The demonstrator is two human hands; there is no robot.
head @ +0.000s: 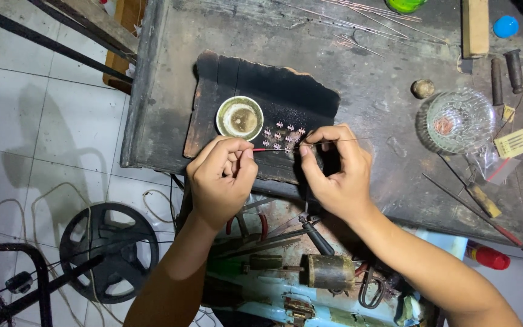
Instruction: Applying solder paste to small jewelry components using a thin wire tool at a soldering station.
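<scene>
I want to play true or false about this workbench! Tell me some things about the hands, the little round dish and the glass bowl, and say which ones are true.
1. Both hands, left hand and right hand, work over the black board. True.
2. The small round dish lies on the white floor tiles. False: it lies on the black board, near the left hand.
3. The right hand pinches a thin wire. True.
4. The glass bowl is between the two hands. False: it stands apart on the bench, off to the side of the right hand.
5. Tiny metal pieces lie in rows on the board. True.
6. The blue ball is in the left hand. False: it rests at the far corner of the bench.
</scene>
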